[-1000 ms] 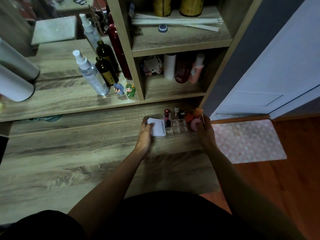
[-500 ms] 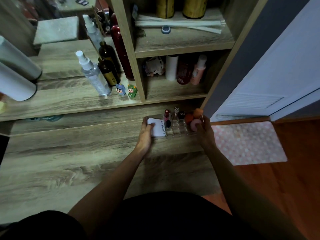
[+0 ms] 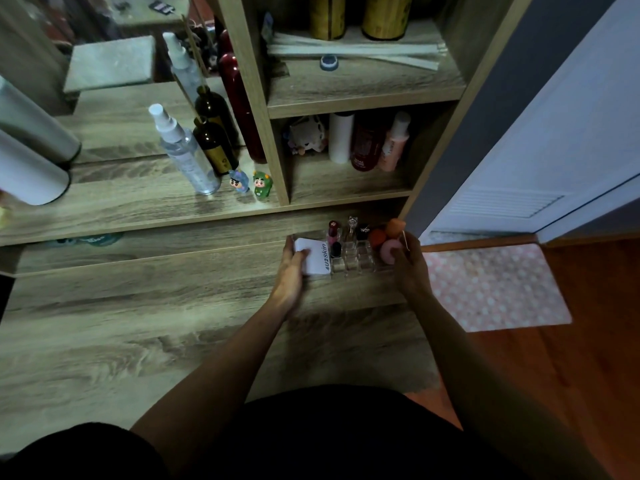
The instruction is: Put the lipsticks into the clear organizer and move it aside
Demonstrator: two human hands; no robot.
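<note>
The clear organizer (image 3: 356,259) sits at the far right of the wooden tabletop, close to the shelf unit. A pink lipstick (image 3: 332,232), a black one (image 3: 335,250), a clear-capped one (image 3: 352,226) and a dark one (image 3: 363,231) stand in its slots. A white compact (image 3: 317,255) fills its left end, and orange and pink sponges (image 3: 388,249) fill its right end. My left hand (image 3: 290,271) grips the left end, thumb on the compact. My right hand (image 3: 408,266) grips the right end by the sponges.
Above the tabletop (image 3: 138,323), a raised shelf carries a spray bottle (image 3: 185,150), a dark bottle (image 3: 214,148) and two small figurines (image 3: 251,183). Cubbies above hold bottles (image 3: 367,142). A pink mat (image 3: 491,285) lies on the floor to the right, by a white door (image 3: 540,140).
Both hands stay on the organizer's ends. The organizer holds its place at the back right of the tabletop. The camera has tilted slightly.
</note>
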